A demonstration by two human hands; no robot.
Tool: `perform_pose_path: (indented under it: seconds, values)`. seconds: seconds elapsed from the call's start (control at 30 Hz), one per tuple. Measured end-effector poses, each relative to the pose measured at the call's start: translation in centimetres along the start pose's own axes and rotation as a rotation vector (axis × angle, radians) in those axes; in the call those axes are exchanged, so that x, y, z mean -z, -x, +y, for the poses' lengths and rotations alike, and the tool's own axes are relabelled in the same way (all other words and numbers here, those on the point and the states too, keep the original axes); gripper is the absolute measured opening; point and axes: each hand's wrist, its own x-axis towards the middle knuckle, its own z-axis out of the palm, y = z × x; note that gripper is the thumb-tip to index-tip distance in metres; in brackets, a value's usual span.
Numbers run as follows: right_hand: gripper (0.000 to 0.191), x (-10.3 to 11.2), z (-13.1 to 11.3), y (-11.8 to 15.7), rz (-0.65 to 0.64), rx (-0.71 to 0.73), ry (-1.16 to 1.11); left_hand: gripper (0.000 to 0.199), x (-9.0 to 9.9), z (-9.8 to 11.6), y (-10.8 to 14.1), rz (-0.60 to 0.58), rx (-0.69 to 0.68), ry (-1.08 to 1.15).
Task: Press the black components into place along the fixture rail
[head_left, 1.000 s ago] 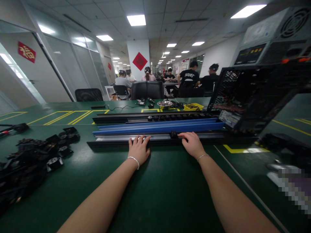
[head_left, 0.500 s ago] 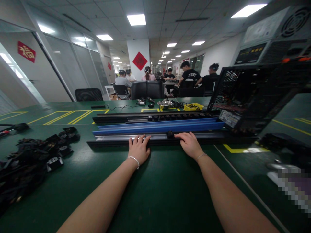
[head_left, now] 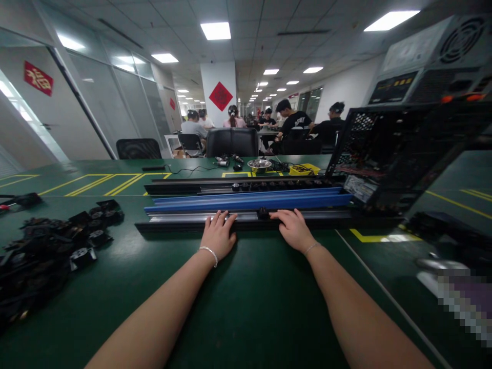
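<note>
A long black rail [head_left: 184, 224] with a grey inner channel lies crosswise in front of me. My left hand [head_left: 217, 237] rests on its left part, fingers stretched over the channel. Against the right side of a small black block [head_left: 263, 213] sitting in the channel, my right hand [head_left: 292, 228] has its index finger extended; the other fingers lie on the rail. Directly behind it runs a blue rail [head_left: 230, 200]. Farther back is another black rail [head_left: 169, 189] with a row of several small dark pieces [head_left: 265, 186] along it.
A heap of black parts [head_left: 49, 251] lies at the left. An open computer case [head_left: 400, 154] stands at the right behind the rail's end. Toward the back are a metal bowl [head_left: 259, 164] and a yellow tray [head_left: 304, 169]. People sit at tables beyond.
My right hand has moved left along the rail, and the small black block has slid left with it. The left hand stays in nearly the same place on the rail.
</note>
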Motion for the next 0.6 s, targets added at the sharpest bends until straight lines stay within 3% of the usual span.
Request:
perform_pose_path:
  seconds: [0.33,0.47,0.6]
  values:
    - [0.052,-0.6,-0.5,0.0,-0.010,0.050,0.066,0.057,0.6,3.1,0.1,-0.038,-0.127,0.042]
    - [0.058,-1.0,0.0,0.1,0.106,-0.059,0.188,0.064,0.4,4.5,-0.3,-0.065,-0.088,0.028]
    - [0.063,-1.2,0.6,0.3,0.067,-0.119,0.276,0.069,0.2,6.3,-1.5,-0.088,-0.040,0.043]
